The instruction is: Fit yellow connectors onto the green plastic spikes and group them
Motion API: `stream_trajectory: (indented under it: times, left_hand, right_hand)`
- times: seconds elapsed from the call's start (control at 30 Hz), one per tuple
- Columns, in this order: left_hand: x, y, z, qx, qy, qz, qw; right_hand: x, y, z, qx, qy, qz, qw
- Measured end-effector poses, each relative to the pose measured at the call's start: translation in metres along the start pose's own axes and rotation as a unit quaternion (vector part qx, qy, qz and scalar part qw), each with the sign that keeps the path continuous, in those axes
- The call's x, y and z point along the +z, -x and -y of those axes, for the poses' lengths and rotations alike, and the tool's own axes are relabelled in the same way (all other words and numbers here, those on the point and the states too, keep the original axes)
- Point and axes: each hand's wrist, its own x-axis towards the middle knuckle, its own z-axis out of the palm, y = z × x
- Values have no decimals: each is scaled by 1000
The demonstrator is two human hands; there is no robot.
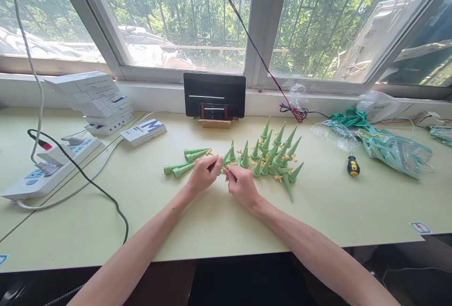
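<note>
My left hand (205,173) and my right hand (242,185) meet over the middle of the table, both closed in a pinch. At the left fingertips a green cone (226,156) leans up; the fingers cover part of it. A small yellow piece (225,168) shows at the right fingertips, mostly hidden. Just right of my hands stands a group of green cones (278,155), most with points up and small yellow pieces at their bases. One cone (287,187) there lies pointing towards me. Beside my left hand, several green cones (180,169) lie on their sides.
A tablet (214,87) and a phone (216,111) stand at the back. To the left are stacked white boxes (99,101), a single box (143,132) and a power strip (52,169) with cables. A screwdriver (353,165) and bagged green items (391,148) lie right.
</note>
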Motion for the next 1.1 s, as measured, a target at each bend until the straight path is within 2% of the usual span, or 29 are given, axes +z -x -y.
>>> stream_trajectory:
  times: [0.47,0.7,0.93,1.03,1.1]
  left_hand:
    - [0,2,2,23,-26,6,999]
    - [0,2,3,35,-23,5,999]
    - [-1,0,1,57,-23,6,998]
    - [-1,1,0,54,-21,3,998]
    - [-1,1,0,52,-21,2,998]
  right_hand:
    - [-1,1,7,144,-123,28,982]
    - [-4,-6,12,245,-281,57,926]
    - [-5,-11,2,294,-389,74,870]
    - [-6,-11,2,299,-399,78,863]
    - [-6,-11,3,289,-389,79,871]
